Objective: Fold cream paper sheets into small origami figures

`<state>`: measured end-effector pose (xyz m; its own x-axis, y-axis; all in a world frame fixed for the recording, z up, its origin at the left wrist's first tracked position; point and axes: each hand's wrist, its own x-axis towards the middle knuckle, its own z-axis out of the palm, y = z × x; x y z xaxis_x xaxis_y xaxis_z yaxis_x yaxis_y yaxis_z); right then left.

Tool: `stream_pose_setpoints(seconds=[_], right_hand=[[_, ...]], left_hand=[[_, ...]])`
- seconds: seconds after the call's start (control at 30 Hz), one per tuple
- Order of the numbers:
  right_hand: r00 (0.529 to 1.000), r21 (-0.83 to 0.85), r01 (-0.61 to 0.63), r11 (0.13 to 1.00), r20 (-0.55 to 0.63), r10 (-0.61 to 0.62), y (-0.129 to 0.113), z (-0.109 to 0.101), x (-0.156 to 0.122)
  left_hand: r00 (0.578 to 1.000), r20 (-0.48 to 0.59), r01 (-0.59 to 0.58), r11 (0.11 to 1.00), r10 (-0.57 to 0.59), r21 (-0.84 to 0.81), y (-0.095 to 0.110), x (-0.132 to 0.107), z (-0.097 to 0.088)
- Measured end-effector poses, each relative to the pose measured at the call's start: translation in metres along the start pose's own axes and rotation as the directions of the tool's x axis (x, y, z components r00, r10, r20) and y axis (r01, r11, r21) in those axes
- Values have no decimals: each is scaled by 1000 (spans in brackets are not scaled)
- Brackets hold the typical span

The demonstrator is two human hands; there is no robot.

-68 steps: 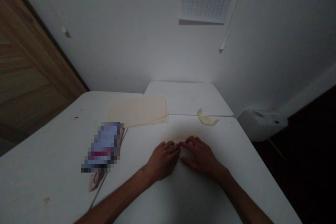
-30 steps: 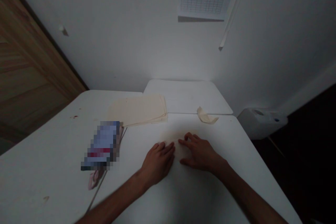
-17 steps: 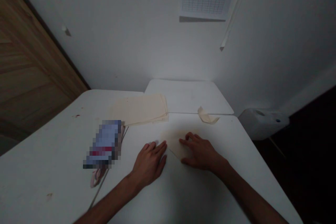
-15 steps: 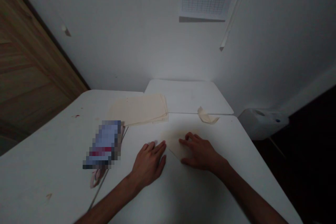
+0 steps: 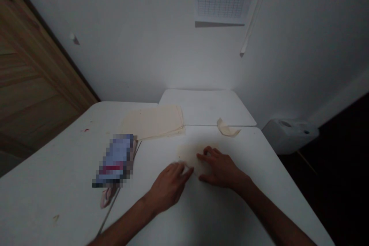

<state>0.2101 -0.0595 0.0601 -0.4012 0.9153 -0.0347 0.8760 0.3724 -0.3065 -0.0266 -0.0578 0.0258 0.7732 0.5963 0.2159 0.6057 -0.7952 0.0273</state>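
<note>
A thin cream sheet of paper, folded along a slanting near edge, lies flat on the white table. My right hand rests on its right part, with thumb and index finger spread apart and the other fingers bent. At the near left edge, my left hand has its fingers curled and its thumb and index finger at the fold, closed on the paper's edge. Its fingertips partly hide that edge. My right hand covers the sheet's right side.
A stack of cream paper sheets lies at the back left. Near it is a blurred blue packet with a pink strap. A folded paper piece lies at the back right. A white container stands beyond the table's right edge.
My left hand has gone from fingers stretched flat to curled, and its thumb has moved right along the paper's slanting edge. My right hand has stayed in place.
</note>
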Motion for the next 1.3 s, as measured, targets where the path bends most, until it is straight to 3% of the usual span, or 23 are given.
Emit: stream_pose_setpoints(seconds=[0.1,0.27,0.5,0.9,1.13,1.2,1.3], right_hand=[[1000,3,3,1000,-11,-3,-1,0,-1],[1000,6,6,1000,-12,-6,-1,-1,-1],[999,12,-19,1000,40,18,-1,-3,0],[998,28,-39,999,57,37,-1,-3,0],[998,39,-40,998,58,37,-1,-3,0],[998,44,-33,999,49,30,-1,-3,0],[999,49,-31,998,41,29,1,-2,0]], left_hand=[[993,77,-85,995,88,-48,5,4,0],[991,98,-89,994,95,-64,9,7,2],[997,47,62,995,-58,-72,3,3,6],[974,-16,225,972,-224,65,-30,2,3],[959,-77,279,956,-272,92,-23,1,1],[969,-95,237,968,-229,86,-21,0,4],[998,-64,-18,1000,18,-2,-18,2,8]])
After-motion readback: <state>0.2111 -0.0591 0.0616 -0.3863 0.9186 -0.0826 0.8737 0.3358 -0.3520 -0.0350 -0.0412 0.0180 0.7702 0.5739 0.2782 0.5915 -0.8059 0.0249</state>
